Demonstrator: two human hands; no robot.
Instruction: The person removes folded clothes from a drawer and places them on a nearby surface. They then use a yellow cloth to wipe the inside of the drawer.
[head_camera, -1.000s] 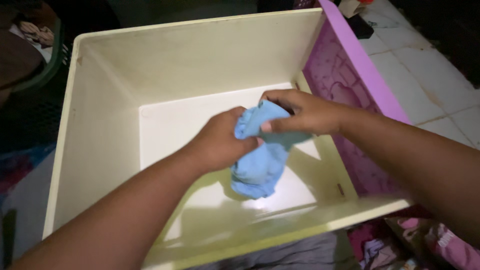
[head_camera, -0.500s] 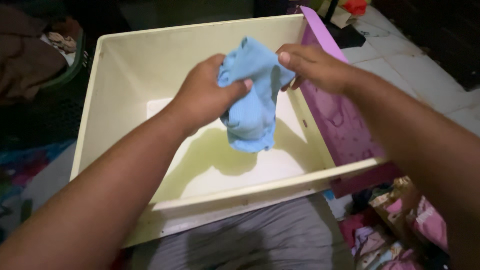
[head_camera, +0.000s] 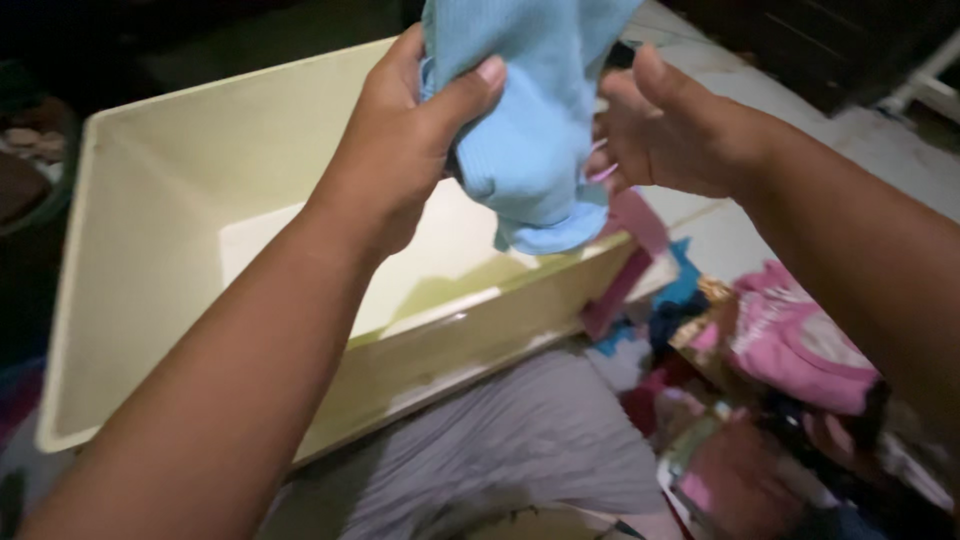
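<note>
Setting: a dim room with a pale tiled floor (head_camera: 880, 150) beyond the right hand, dark furniture at the far edge, and shadow off to the left of the left arm.
Bin: a large cream plastic tub (head_camera: 150, 240) sat tilted below and behind both hands, its inside bare and lit; its near rim ran under the left wrist.
Cloth: a light blue ribbed cloth (head_camera: 530, 110) hung bunched between the two hands, raised above the tub's right end, its top cut off by the upper edge of the view and its lower fold dangling past the tub's near rim.
Left hand: the left hand (head_camera: 400, 150) was closed on the cloth, thumb pressed across the front and fingers hidden behind the fabric.
Right hand: the right hand (head_camera: 680, 130) was open, palm facing the cloth and fingers loosely spread, just beside the fabric; whether it touched could not be told.
Pink panel: a pink plastic piece (head_camera: 630, 240) showed beneath the right hand, against the tub's right end.
Clothes heap: a jumble of pink and mixed-colour garments (head_camera: 790, 340) lay under the right forearm.
Grey fabric: a grey cloth (head_camera: 520, 440) spread below the hands, on the near side of the tub.
</note>
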